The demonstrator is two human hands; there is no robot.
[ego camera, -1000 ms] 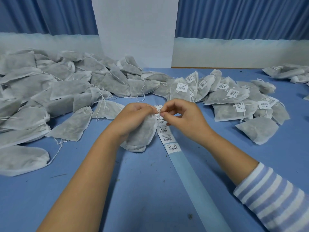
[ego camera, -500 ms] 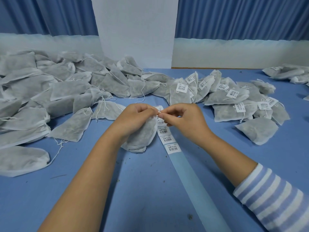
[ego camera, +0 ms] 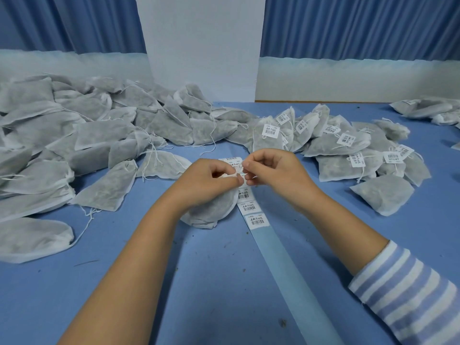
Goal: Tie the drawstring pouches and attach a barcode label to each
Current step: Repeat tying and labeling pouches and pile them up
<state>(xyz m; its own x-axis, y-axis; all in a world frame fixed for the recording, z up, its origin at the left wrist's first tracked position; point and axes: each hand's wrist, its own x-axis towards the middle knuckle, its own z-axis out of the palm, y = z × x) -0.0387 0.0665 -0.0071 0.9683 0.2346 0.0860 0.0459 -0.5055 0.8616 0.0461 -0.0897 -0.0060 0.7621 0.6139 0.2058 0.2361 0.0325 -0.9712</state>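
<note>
Pinching the white drawstring [ego camera: 239,174] of one grey mesh pouch [ego camera: 214,211], the left hand [ego camera: 211,181] and right hand [ego camera: 273,170] meet fingertip to fingertip over the middle of a blue surface [ego camera: 219,282], fingers curled, with the pouch's body below the left hand. Just right of the pouch, a strip of barcode labels [ego camera: 252,212] runs toward the viewer on a pale blue backing [ego camera: 293,277]. A large heap of unlabelled pouches [ego camera: 99,135] lies to the left, and a smaller heap of labelled pouches [ego camera: 348,150] lies to the right.
</note>
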